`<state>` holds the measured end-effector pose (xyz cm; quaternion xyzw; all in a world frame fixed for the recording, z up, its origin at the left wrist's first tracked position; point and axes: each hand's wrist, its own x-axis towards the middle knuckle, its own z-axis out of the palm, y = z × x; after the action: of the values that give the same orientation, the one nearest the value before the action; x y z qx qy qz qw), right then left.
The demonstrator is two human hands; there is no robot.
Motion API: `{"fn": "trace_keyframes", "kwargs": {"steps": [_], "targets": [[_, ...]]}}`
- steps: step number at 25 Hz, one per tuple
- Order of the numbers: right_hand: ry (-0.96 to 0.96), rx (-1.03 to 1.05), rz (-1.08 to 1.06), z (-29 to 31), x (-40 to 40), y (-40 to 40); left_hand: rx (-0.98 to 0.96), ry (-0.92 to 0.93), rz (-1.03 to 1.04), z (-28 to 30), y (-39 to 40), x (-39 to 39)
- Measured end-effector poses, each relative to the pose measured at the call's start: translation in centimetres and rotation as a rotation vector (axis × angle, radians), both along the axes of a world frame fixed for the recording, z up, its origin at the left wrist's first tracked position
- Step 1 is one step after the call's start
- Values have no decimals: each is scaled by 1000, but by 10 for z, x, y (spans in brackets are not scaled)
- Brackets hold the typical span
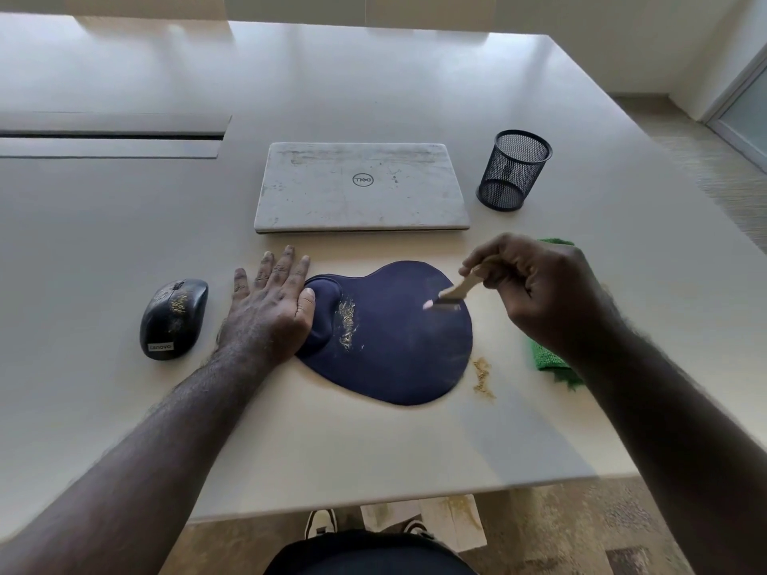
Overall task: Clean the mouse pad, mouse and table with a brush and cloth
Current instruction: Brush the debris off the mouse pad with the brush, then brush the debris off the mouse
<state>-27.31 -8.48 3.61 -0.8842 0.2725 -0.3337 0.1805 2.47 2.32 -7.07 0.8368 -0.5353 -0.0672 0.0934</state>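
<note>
A dark blue mouse pad (394, 346) with a wrist rest lies on the white table (373, 450), and a streak of tan crumbs (346, 323) sits beside the rest. My left hand (272, 309) lies flat with straight fingers, thumb side pressing the pad's left edge. My right hand (535, 292) grips a small wooden brush (454, 292), blurred, with its bristle end over the pad's upper right part. A black mouse (174, 319) dusted with crumbs sits left of my left hand. A green cloth (552, 361) lies partly hidden behind my right wrist.
A closed grey laptop (361, 186) lies behind the pad. A black mesh pen cup (512, 170) stands to its right. A small crumb pile (483, 377) lies on the table right of the pad. The table's front edge is close below, with floor beyond.
</note>
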Motion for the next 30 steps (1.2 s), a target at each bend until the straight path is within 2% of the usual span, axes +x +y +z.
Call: {"fn": "trace_keyframes", "kwargs": {"steps": [3, 6, 10, 12, 14, 17, 19, 21, 23, 25, 27, 30], "targets": [[34, -5, -76, -6, 2, 3, 2, 2, -1, 1, 0, 0], [57, 65, -15, -4, 0, 7, -3, 4, -7, 2, 0, 0], [52, 12, -23, 0, -2, 5, -20, 38, -12, 3, 1, -2], [66, 97, -31, 1, 0, 7, -52, 43, -24, 7, 2, -2], [7, 226, -20, 6, 7, 9, -123, 38, -60, 14, 7, -3], [-109, 250, -5, 14, 28, 15, -318, 60, -95, 32, 23, 0], [-190, 275, 7, 17, 50, 23, -455, 119, -62, 48, 37, 16], [-294, 348, 41, 19, 76, 33, -506, 186, -15, 62, 53, 45], [-356, 424, 97, 19, 105, 44, -405, 246, 5, 73, 73, 82], [-351, 461, 145, 18, 134, 56, -188, 218, -5, 76, 93, 118], [-263, 426, 149, 13, 159, 64, 34, 128, -31, 75, 107, 146], [-100, 265, 131, 6, 188, 76, 252, 166, -82, 68, 112, 165]]}}
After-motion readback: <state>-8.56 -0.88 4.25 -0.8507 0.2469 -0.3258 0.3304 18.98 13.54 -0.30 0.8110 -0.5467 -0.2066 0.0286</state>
